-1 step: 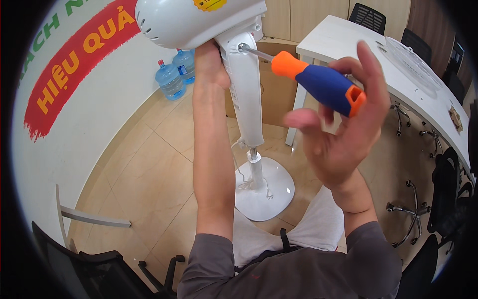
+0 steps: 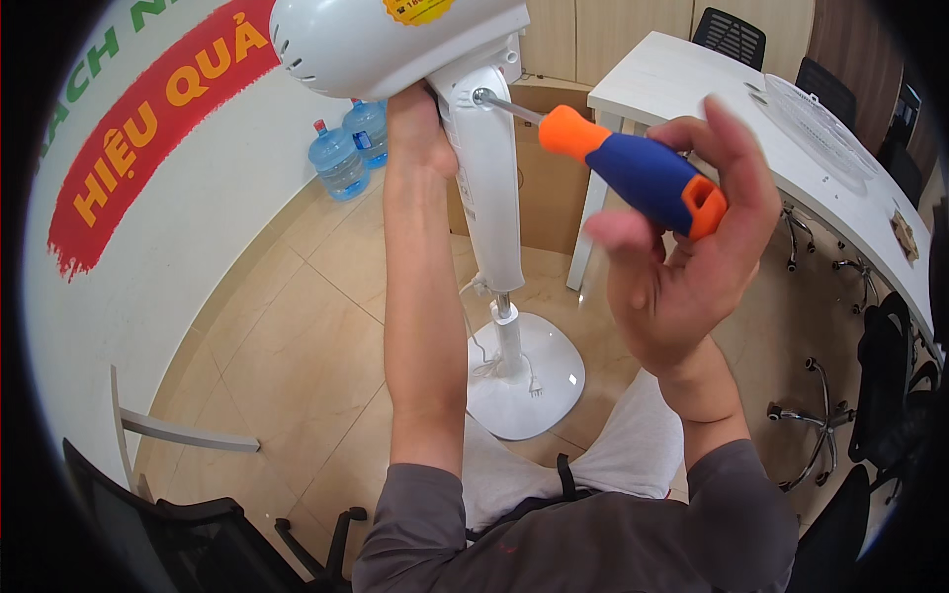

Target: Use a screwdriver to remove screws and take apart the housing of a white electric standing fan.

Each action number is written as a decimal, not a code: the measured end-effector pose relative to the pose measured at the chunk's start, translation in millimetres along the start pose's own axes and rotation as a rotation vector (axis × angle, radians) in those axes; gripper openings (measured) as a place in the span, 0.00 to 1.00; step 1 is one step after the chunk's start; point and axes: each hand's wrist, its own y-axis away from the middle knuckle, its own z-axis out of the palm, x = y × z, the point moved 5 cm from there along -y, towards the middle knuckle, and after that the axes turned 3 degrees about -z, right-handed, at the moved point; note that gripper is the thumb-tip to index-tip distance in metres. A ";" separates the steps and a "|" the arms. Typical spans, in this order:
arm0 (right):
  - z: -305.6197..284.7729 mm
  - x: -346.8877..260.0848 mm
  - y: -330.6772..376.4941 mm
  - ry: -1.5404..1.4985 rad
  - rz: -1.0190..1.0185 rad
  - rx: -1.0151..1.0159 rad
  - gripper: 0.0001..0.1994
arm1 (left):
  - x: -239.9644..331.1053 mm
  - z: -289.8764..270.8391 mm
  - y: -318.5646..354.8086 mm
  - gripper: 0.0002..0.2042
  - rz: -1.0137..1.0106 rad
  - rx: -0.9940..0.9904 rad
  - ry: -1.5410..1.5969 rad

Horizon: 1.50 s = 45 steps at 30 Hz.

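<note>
A white pedestal fan (image 2: 489, 188) stands in front of me, its rounded motor housing at the top. My left hand (image 2: 420, 133) is raised under that housing, against the left of the neck. Its fingers are hidden behind the fan. A screwdriver (image 2: 638, 173) with a blue and orange handle points left, its metal tip in a round screw recess on the neck. Around the handle's butt end my right hand (image 2: 692, 247) keeps a loose hold, some fingers behind it. The index finger reaches up and the thumb stands off the handle.
On the white table (image 2: 643, 84) at the right lies a wire fan grille (image 2: 816, 124). Water bottles (image 2: 339, 158) stand by the left wall; a cardboard box (image 2: 554, 178) sits behind the fan. Black chairs (image 2: 890, 385) flank me. The power cord (image 2: 494, 368) rests on the fan's base.
My right hand has shifted slightly right, and the screwdriver handle sits a touch lower. The left hand and the fan look nearly unmoved.
</note>
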 end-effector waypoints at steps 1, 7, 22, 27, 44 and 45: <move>-0.8 1.7 2.5 0.120 0.021 -0.085 0.35 | 0.9 0.5 0.4 0.29 0.002 -0.004 0.002; -1.3 -12.7 -8.7 0.210 -0.089 -0.144 0.29 | 1.3 5.4 2.7 0.29 0.000 -0.045 -0.016; -5.9 -5.5 -16.5 0.355 -0.199 -0.266 0.33 | 0.5 13.3 9.9 0.24 -0.004 -0.088 -0.010; -5.1 -13.8 -13.0 0.272 -0.111 -0.148 0.29 | -1.9 -0.5 3.2 0.28 -0.008 -0.031 -0.026; -13.9 0.6 -10.4 0.173 -0.061 -0.135 0.27 | -2.3 3.4 3.5 0.29 0.010 0.003 -0.004; -13.8 2.9 -9.0 0.171 -0.059 -0.135 0.27 | -2.7 2.7 3.9 0.29 0.001 -0.003 0.009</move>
